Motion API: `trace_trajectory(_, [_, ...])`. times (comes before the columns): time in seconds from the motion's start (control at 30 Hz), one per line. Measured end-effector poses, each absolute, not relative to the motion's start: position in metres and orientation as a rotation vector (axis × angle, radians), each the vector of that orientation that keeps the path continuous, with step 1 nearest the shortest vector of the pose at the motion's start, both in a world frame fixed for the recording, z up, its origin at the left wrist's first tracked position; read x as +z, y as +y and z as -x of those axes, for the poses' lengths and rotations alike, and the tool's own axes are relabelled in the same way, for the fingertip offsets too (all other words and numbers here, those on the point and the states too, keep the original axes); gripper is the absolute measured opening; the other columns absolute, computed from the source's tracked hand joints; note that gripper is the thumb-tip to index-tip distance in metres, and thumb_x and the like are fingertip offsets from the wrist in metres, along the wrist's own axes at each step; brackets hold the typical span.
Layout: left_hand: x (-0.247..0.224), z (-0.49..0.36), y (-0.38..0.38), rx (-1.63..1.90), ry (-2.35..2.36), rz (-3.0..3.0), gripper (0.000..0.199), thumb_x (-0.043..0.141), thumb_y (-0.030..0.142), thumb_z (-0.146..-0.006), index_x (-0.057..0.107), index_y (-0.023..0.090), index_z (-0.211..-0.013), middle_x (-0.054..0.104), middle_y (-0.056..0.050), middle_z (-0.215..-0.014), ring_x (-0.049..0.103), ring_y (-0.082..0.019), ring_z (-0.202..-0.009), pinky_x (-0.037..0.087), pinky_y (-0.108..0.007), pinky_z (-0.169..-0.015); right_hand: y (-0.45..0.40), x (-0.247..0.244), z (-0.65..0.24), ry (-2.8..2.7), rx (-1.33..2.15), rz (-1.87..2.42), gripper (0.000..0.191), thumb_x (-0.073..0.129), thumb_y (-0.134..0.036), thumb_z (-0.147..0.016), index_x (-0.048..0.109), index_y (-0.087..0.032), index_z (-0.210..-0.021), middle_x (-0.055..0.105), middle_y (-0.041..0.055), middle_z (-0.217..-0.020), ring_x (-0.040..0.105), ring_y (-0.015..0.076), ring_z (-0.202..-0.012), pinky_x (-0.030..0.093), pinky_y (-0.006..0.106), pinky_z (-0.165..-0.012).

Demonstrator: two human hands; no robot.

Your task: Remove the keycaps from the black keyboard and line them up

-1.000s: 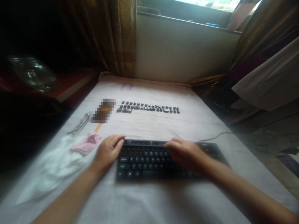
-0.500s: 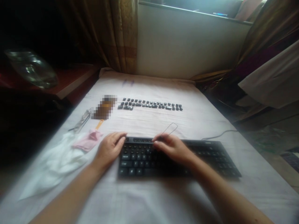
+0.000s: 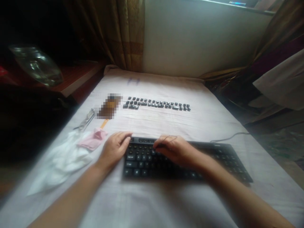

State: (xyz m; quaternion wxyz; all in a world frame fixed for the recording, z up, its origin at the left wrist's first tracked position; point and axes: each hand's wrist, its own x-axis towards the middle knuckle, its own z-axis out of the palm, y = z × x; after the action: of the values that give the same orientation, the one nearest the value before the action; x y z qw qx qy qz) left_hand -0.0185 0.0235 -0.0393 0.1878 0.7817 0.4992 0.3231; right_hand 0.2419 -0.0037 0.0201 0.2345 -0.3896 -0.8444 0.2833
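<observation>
Over the keyboard (image 3: pixel 163 173), the right hand (image 3: pixel 171 148), pinching a thin wire (image 3: pixel 172 137), should pry evenly while the half-curled left hand (image 3: pixel 116 146) grips its left end.

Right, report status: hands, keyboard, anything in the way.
Left hand at keyboard, upper left corner. Right hand over keyboard, holding thin wire loop. Keyboard flat, partly hidden by that hand. Loose keys beyond, clear of it.
</observation>
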Motion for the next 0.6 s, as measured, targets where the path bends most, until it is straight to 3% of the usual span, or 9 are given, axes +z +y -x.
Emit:
trace_trajectory(0.43, [-0.039,0.018,0.024,0.91,1.401,-2.198,0.028,0.047,0.033,-0.092,0.069,0.02,-0.104,0.075,-0.006,-0.103,0.068,-0.022,-0.098,0.052,-0.037,-0.092,-0.015,0.016,-0.243,-2.244,0.772,1.032,0.012,0.055,-0.019,-0.09,0.067,-0.018,-0.094,0.074,0.0066,-0.085,0.07,0.017,-0.077,0.056,0.029,-0.073])
trace_trajectory(0.6, [-0.04,0.019,0.023,0.905,1.408,-2.21,0.029,0.047,0.033,-0.092,0.069,0.02,-0.104,0.075,-0.006,-0.103,0.068,-0.022,-0.097,0.052,-0.037,-0.092,-0.024,0.009,-0.235,-2.066,0.614,1.239,0.01,0.055,-0.02,-0.089,0.065,-0.02,-0.091,0.073,0.003,-0.08,0.069,0.0158,-0.071,0.054,0.026,-0.069])
